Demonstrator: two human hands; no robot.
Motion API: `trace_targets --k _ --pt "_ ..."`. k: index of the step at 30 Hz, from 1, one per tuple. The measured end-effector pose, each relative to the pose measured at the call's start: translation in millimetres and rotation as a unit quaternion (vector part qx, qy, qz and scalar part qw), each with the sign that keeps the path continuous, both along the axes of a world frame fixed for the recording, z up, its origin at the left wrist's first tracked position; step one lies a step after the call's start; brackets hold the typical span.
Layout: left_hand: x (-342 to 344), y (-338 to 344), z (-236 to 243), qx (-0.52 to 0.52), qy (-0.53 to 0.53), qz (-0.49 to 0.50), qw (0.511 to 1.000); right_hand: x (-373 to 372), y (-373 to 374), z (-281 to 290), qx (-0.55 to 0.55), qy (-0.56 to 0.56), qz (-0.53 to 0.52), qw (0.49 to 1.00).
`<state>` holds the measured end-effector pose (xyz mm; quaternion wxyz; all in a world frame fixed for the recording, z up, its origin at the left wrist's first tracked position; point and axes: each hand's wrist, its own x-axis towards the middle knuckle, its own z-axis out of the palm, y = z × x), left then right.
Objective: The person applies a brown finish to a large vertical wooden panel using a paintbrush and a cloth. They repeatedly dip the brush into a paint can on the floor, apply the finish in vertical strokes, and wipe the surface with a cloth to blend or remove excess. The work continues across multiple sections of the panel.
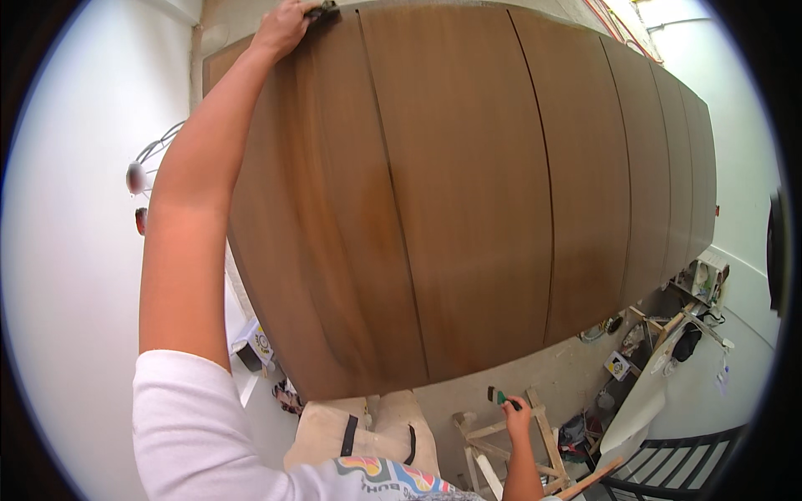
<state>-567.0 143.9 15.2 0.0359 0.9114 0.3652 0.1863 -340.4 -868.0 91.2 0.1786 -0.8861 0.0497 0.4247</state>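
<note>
The left arm stretches straight up along the left edge of the wooden cabinet front (468, 192), a wide run of tall brown door panels split by thin dark vertical gaps. The left hand (282, 29) is raised to the cabinet's top left corner, wrist bent, palm pressed toward the wood, fingers closed over a small dark object, apparently a brush or pad (324, 12), that lies against the top of the leftmost panel. Only the tip of that object shows past the fingers, so its exact kind is hard to tell. The upper arm ends in a white sleeve (188, 426) near the picture's lower edge.

The right hand (516, 415) hangs low, well below the cabinet's bottom edge, forearm coming up from the lower rim. Its fingers are curled around a green-handled tool (499, 397) with a dark end; the tool is small and its head cannot be made out.

Below the cabinet stands a wooden trestle (484, 434), partly hidden behind the right forearm. To the cabinet's lower right, clutter on the floor is too small to identify, and a black metal railing (677, 463) is cut off by the rim.
</note>
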Motion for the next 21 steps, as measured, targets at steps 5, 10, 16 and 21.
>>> trace_targets --k 5,10,16,21 --pt "-16.5 -176.2 19.1 -0.042 -0.033 -0.023 0.998 -9.2 -27.3 -8.4 0.014 -0.006 -0.027 1.000" --pt "-54.7 -416.5 51.7 -0.072 -0.025 -0.053 0.996 -14.4 -43.2 -9.7 0.036 -0.010 0.023 0.999" --pt "-115.6 -673.8 68.3 -0.208 0.007 -0.116 0.971 -22.2 -95.4 -15.7 0.090 -0.004 0.000 0.996" --pt "-142.1 -773.4 74.3 -0.283 0.005 -0.209 0.936 -21.6 -132.1 -15.5 0.071 -0.010 0.023 0.997"
